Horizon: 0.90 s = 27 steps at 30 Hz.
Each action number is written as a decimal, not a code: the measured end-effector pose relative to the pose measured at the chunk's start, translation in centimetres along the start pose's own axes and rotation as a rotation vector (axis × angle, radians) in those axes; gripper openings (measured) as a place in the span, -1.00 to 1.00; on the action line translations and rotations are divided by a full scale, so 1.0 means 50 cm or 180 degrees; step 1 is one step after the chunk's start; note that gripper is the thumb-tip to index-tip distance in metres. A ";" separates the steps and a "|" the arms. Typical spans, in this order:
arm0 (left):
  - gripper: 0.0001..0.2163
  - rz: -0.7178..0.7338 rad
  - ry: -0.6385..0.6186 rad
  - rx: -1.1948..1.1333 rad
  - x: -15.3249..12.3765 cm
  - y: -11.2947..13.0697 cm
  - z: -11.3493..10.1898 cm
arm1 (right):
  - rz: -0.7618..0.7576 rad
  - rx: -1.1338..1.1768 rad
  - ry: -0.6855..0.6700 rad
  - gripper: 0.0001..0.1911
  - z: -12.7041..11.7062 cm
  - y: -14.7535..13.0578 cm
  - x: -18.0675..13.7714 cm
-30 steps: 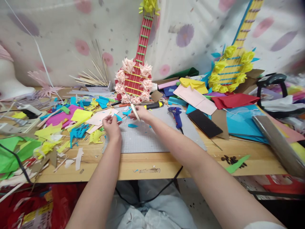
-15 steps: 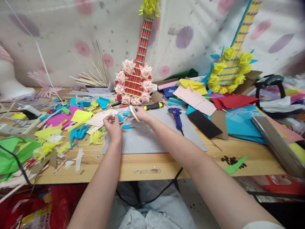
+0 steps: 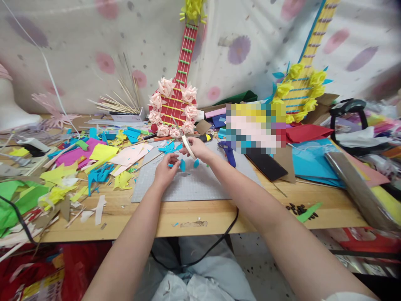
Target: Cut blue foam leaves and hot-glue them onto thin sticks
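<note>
My right hand point(image 3: 198, 149) is closed round scissors with a white handle loop point(image 3: 188, 147); a thin blade tip shows above, pointing up and left. Just left of it, my left hand point(image 3: 166, 168) pinches a small piece of blue paper point(image 3: 182, 165) between thumb and fingertips. A second small blue piece point(image 3: 196, 163) shows below my right hand; whether it lies on the mat or hangs above it I cannot tell. Both hands are over the grey cutting mat point(image 3: 188, 188). More blue paper scraps point(image 3: 167, 147) lie behind my left hand.
A red paper guitar point(image 3: 175, 104) with pink flowers stands behind the mat, a yellow one point(image 3: 308, 90) to the right. A blue glue gun point(image 3: 228, 154) and black phone point(image 3: 266, 163) lie at right. Coloured scraps point(image 3: 100, 152) cover the left. Black beads point(image 3: 300, 210) sit near the front edge.
My left hand has moved right, towards my right hand. The scissors have turned, so their blade tip now points up. Small blue pieces now show between and below the hands.
</note>
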State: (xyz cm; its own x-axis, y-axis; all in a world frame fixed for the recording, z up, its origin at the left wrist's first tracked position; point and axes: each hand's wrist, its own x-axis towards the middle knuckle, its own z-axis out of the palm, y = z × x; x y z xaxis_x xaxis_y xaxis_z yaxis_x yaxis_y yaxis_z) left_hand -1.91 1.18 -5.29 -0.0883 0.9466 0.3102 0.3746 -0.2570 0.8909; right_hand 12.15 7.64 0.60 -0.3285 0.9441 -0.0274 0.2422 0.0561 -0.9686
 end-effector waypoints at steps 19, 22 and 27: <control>-0.88 -0.0255 0.0293 0.1801 0.025 -0.059 -0.117 | 0.0258 -0.2861 0.1088 -0.74 -0.073 0.068 0.021; -0.87 -0.0176 0.0202 0.1719 0.023 -0.060 -0.116 | 0.0172 -0.2802 0.1166 -0.73 -0.075 0.063 0.008; -0.82 -0.0106 0.0152 0.1695 0.020 -0.049 -0.101 | -0.0006 -0.2433 0.1066 -0.76 -0.064 0.065 -0.021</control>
State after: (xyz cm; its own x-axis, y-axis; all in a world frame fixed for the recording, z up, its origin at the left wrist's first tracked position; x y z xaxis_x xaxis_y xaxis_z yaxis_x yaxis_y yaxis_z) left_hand -7.60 1.80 -5.49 -0.1453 0.9395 0.3103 0.7862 -0.0808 0.6127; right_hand 16.19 7.89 -1.74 -0.0699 0.9837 0.1659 0.8343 0.1488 -0.5308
